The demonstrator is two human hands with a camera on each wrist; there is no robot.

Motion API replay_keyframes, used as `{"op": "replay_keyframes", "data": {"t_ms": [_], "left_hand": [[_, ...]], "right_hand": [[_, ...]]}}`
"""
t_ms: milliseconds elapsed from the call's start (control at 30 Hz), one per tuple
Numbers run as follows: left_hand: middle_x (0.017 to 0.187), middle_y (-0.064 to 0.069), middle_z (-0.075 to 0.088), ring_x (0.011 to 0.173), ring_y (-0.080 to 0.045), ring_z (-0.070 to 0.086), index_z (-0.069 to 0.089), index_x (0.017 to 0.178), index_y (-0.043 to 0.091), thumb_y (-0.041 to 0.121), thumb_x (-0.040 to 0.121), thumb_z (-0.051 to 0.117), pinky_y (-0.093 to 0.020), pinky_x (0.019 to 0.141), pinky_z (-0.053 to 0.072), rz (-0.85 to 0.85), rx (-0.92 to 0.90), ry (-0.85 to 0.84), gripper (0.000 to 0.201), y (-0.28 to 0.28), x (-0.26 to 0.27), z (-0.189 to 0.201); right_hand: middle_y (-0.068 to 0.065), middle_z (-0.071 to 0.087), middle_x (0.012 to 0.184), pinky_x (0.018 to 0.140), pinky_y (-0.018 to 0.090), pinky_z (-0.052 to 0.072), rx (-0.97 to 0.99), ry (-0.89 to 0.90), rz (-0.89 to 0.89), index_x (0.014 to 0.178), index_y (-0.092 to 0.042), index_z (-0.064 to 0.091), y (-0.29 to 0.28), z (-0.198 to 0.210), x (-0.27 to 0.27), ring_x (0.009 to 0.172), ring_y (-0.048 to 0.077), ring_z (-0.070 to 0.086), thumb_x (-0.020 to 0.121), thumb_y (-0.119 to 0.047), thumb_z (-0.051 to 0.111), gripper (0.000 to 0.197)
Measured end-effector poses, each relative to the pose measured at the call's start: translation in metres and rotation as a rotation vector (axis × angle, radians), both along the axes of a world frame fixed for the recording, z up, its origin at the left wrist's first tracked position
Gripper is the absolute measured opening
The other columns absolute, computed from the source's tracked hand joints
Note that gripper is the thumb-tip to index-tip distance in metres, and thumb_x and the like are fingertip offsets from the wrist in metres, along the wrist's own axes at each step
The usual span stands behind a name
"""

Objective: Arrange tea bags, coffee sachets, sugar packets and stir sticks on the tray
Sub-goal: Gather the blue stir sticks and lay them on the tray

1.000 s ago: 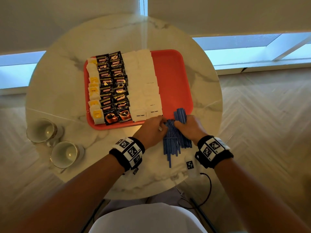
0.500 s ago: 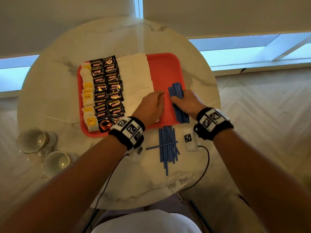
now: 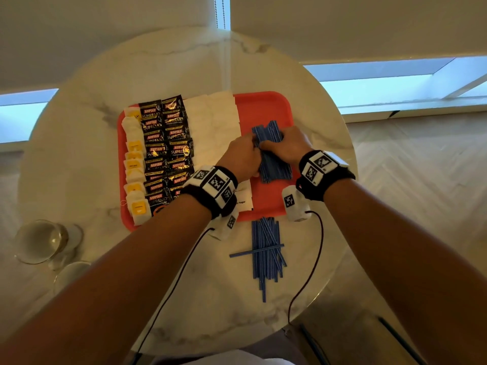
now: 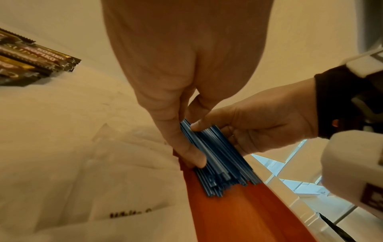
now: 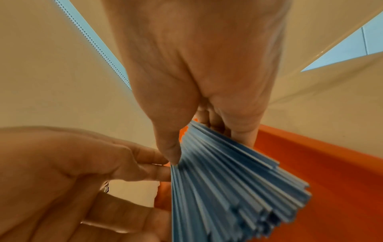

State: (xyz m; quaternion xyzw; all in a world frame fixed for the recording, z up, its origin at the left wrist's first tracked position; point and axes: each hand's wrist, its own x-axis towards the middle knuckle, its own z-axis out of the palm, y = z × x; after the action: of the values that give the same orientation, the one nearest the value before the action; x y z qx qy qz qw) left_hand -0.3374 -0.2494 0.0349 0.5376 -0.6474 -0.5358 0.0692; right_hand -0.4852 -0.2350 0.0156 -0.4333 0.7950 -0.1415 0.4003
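A red tray (image 3: 263,106) holds a column of tea bags (image 3: 135,164), two columns of black coffee sachets (image 3: 166,143) and white sugar packets (image 3: 213,127). A bundle of blue stir sticks (image 3: 274,164) lies on the tray's right part. My right hand (image 3: 287,143) grips this bundle, thumb (image 5: 170,150) on its left side and fingers on its right. My left hand (image 3: 242,154) presses straight fingers against the bundle's left edge, its thumb (image 4: 192,157) beside the sticks (image 4: 217,160). More stir sticks (image 3: 266,254) lie loose on the table in front of the tray.
The round marble table (image 3: 105,75) ends close behind the loose sticks. Two glasses (image 3: 42,241) (image 3: 71,275) stand at its left front edge. A white tagged block (image 3: 293,204) with a dark cable hangs below my right wrist over the tray's front rim.
Both hands lifted part of the stir sticks from the pile on the table and set them on the tray's right side. They now close in on the bundle from both sides.
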Motion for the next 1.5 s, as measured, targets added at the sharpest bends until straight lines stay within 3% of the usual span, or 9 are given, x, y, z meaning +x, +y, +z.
{"op": "replay_keyframes", "data": {"t_ms": [200, 300, 467, 667, 933, 1100, 1233, 1367, 1500], "left_hand": [[0.108, -0.016, 0.064, 0.076, -0.030, 0.071, 0.051, 0.131, 0.008, 0.010, 0.101, 0.037, -0.044, 0.068, 0.062, -0.032, 0.004, -0.036, 0.034, -0.003, 0.000, -0.001], [0.107, -0.017, 0.065, 0.078, -0.030, 0.071, 0.052, 0.131, 0.007, 0.012, 0.101, 0.040, -0.044, 0.070, 0.062, -0.050, -0.027, -0.065, 0.033, -0.004, 0.001, -0.002], [0.104, -0.015, 0.066, 0.072, -0.028, 0.071, 0.055, 0.129, 0.009, 0.015, 0.101, 0.039, -0.043, 0.068, 0.062, -0.049, -0.061, -0.112, 0.032, -0.004, 0.000, -0.006], [0.104, -0.013, 0.066, 0.073, -0.027, 0.072, 0.055, 0.127, 0.011, 0.014, 0.102, 0.039, -0.043, 0.069, 0.062, -0.043, -0.068, -0.108, 0.030, -0.001, 0.003, -0.007], [0.110, -0.002, 0.064, 0.081, -0.015, 0.065, 0.058, 0.122, 0.013, 0.019, 0.101, 0.046, -0.035, 0.077, 0.058, -0.077, -0.289, 0.004, 0.025, 0.016, 0.028, 0.003], [0.105, 0.003, 0.063, 0.085, -0.011, 0.062, 0.061, 0.117, 0.014, 0.018, 0.100, 0.050, -0.023, 0.076, 0.052, -0.178, -0.355, 0.034, 0.020, 0.053, 0.053, 0.007], [0.098, 0.004, 0.063, 0.086, -0.008, 0.059, 0.062, 0.107, 0.017, 0.021, 0.099, 0.053, -0.024, 0.079, 0.052, -0.312, -0.341, -0.007, 0.012, 0.094, 0.076, 0.005], [0.088, 0.007, 0.062, 0.078, -0.008, 0.059, 0.060, 0.098, 0.019, 0.028, 0.094, 0.062, -0.030, 0.074, 0.055, -0.480, -0.234, -0.088, 0.010, 0.137, 0.098, -0.003], [0.106, 0.004, 0.052, 0.088, -0.019, 0.057, 0.050, 0.113, 0.024, 0.034, 0.087, 0.067, -0.035, 0.076, 0.051, -0.578, -0.181, -0.296, 0.033, 0.164, 0.111, -0.025]], "right_hand": [[0.006, 0.068, 0.071, 0.069, 0.035, 0.058, -0.083, 0.103, -0.055, 0.081, -0.004, 0.074, 0.009, 0.007, -0.013, 0.065, 0.017, 0.061, 0.083, -0.035, 0.071, 0.032], [0.009, 0.074, 0.082, 0.077, 0.034, 0.059, -0.089, 0.106, -0.061, 0.084, -0.006, 0.077, 0.012, 0.011, -0.017, 0.079, 0.024, 0.069, 0.084, -0.027, 0.069, 0.023], [0.007, 0.073, 0.091, 0.068, 0.020, 0.047, -0.073, 0.169, 0.001, 0.094, -0.008, 0.078, 0.017, 0.012, -0.019, 0.078, 0.018, 0.067, 0.088, -0.016, 0.064, 0.016], [0.006, 0.072, 0.107, 0.077, 0.021, 0.047, -0.078, 0.185, 0.030, 0.105, -0.013, 0.077, 0.020, 0.007, -0.015, 0.090, 0.017, 0.066, 0.089, -0.013, 0.065, 0.020], [-0.009, 0.070, 0.083, 0.055, -0.004, 0.036, -0.204, 0.063, 0.071, 0.089, -0.020, 0.072, 0.051, 0.031, -0.014, 0.072, -0.004, 0.059, 0.090, -0.022, 0.064, 0.009], [-0.009, 0.069, 0.088, 0.073, 0.013, 0.049, -0.095, 0.002, 0.318, 0.092, -0.021, 0.068, 0.107, 0.034, 0.000, 0.083, 0.006, 0.064, 0.094, -0.025, 0.063, 0.006], [-0.004, 0.065, 0.079, 0.058, 0.011, 0.041, 0.042, 0.029, 0.441, 0.088, -0.012, 0.063, 0.159, 0.022, 0.020, 0.067, 0.005, 0.057, 0.096, -0.026, 0.063, 0.016], [-0.001, 0.067, 0.078, 0.063, 0.022, 0.047, 0.067, 0.066, 0.318, 0.083, -0.015, 0.063, 0.198, 0.003, 0.033, 0.069, 0.012, 0.061, 0.091, -0.030, 0.067, 0.018], [-0.006, 0.066, 0.074, 0.061, 0.018, 0.044, 0.065, 0.000, 0.211, 0.080, -0.019, 0.063, 0.222, -0.002, 0.043, 0.064, 0.008, 0.058, 0.089, -0.025, 0.069, 0.013]]}}
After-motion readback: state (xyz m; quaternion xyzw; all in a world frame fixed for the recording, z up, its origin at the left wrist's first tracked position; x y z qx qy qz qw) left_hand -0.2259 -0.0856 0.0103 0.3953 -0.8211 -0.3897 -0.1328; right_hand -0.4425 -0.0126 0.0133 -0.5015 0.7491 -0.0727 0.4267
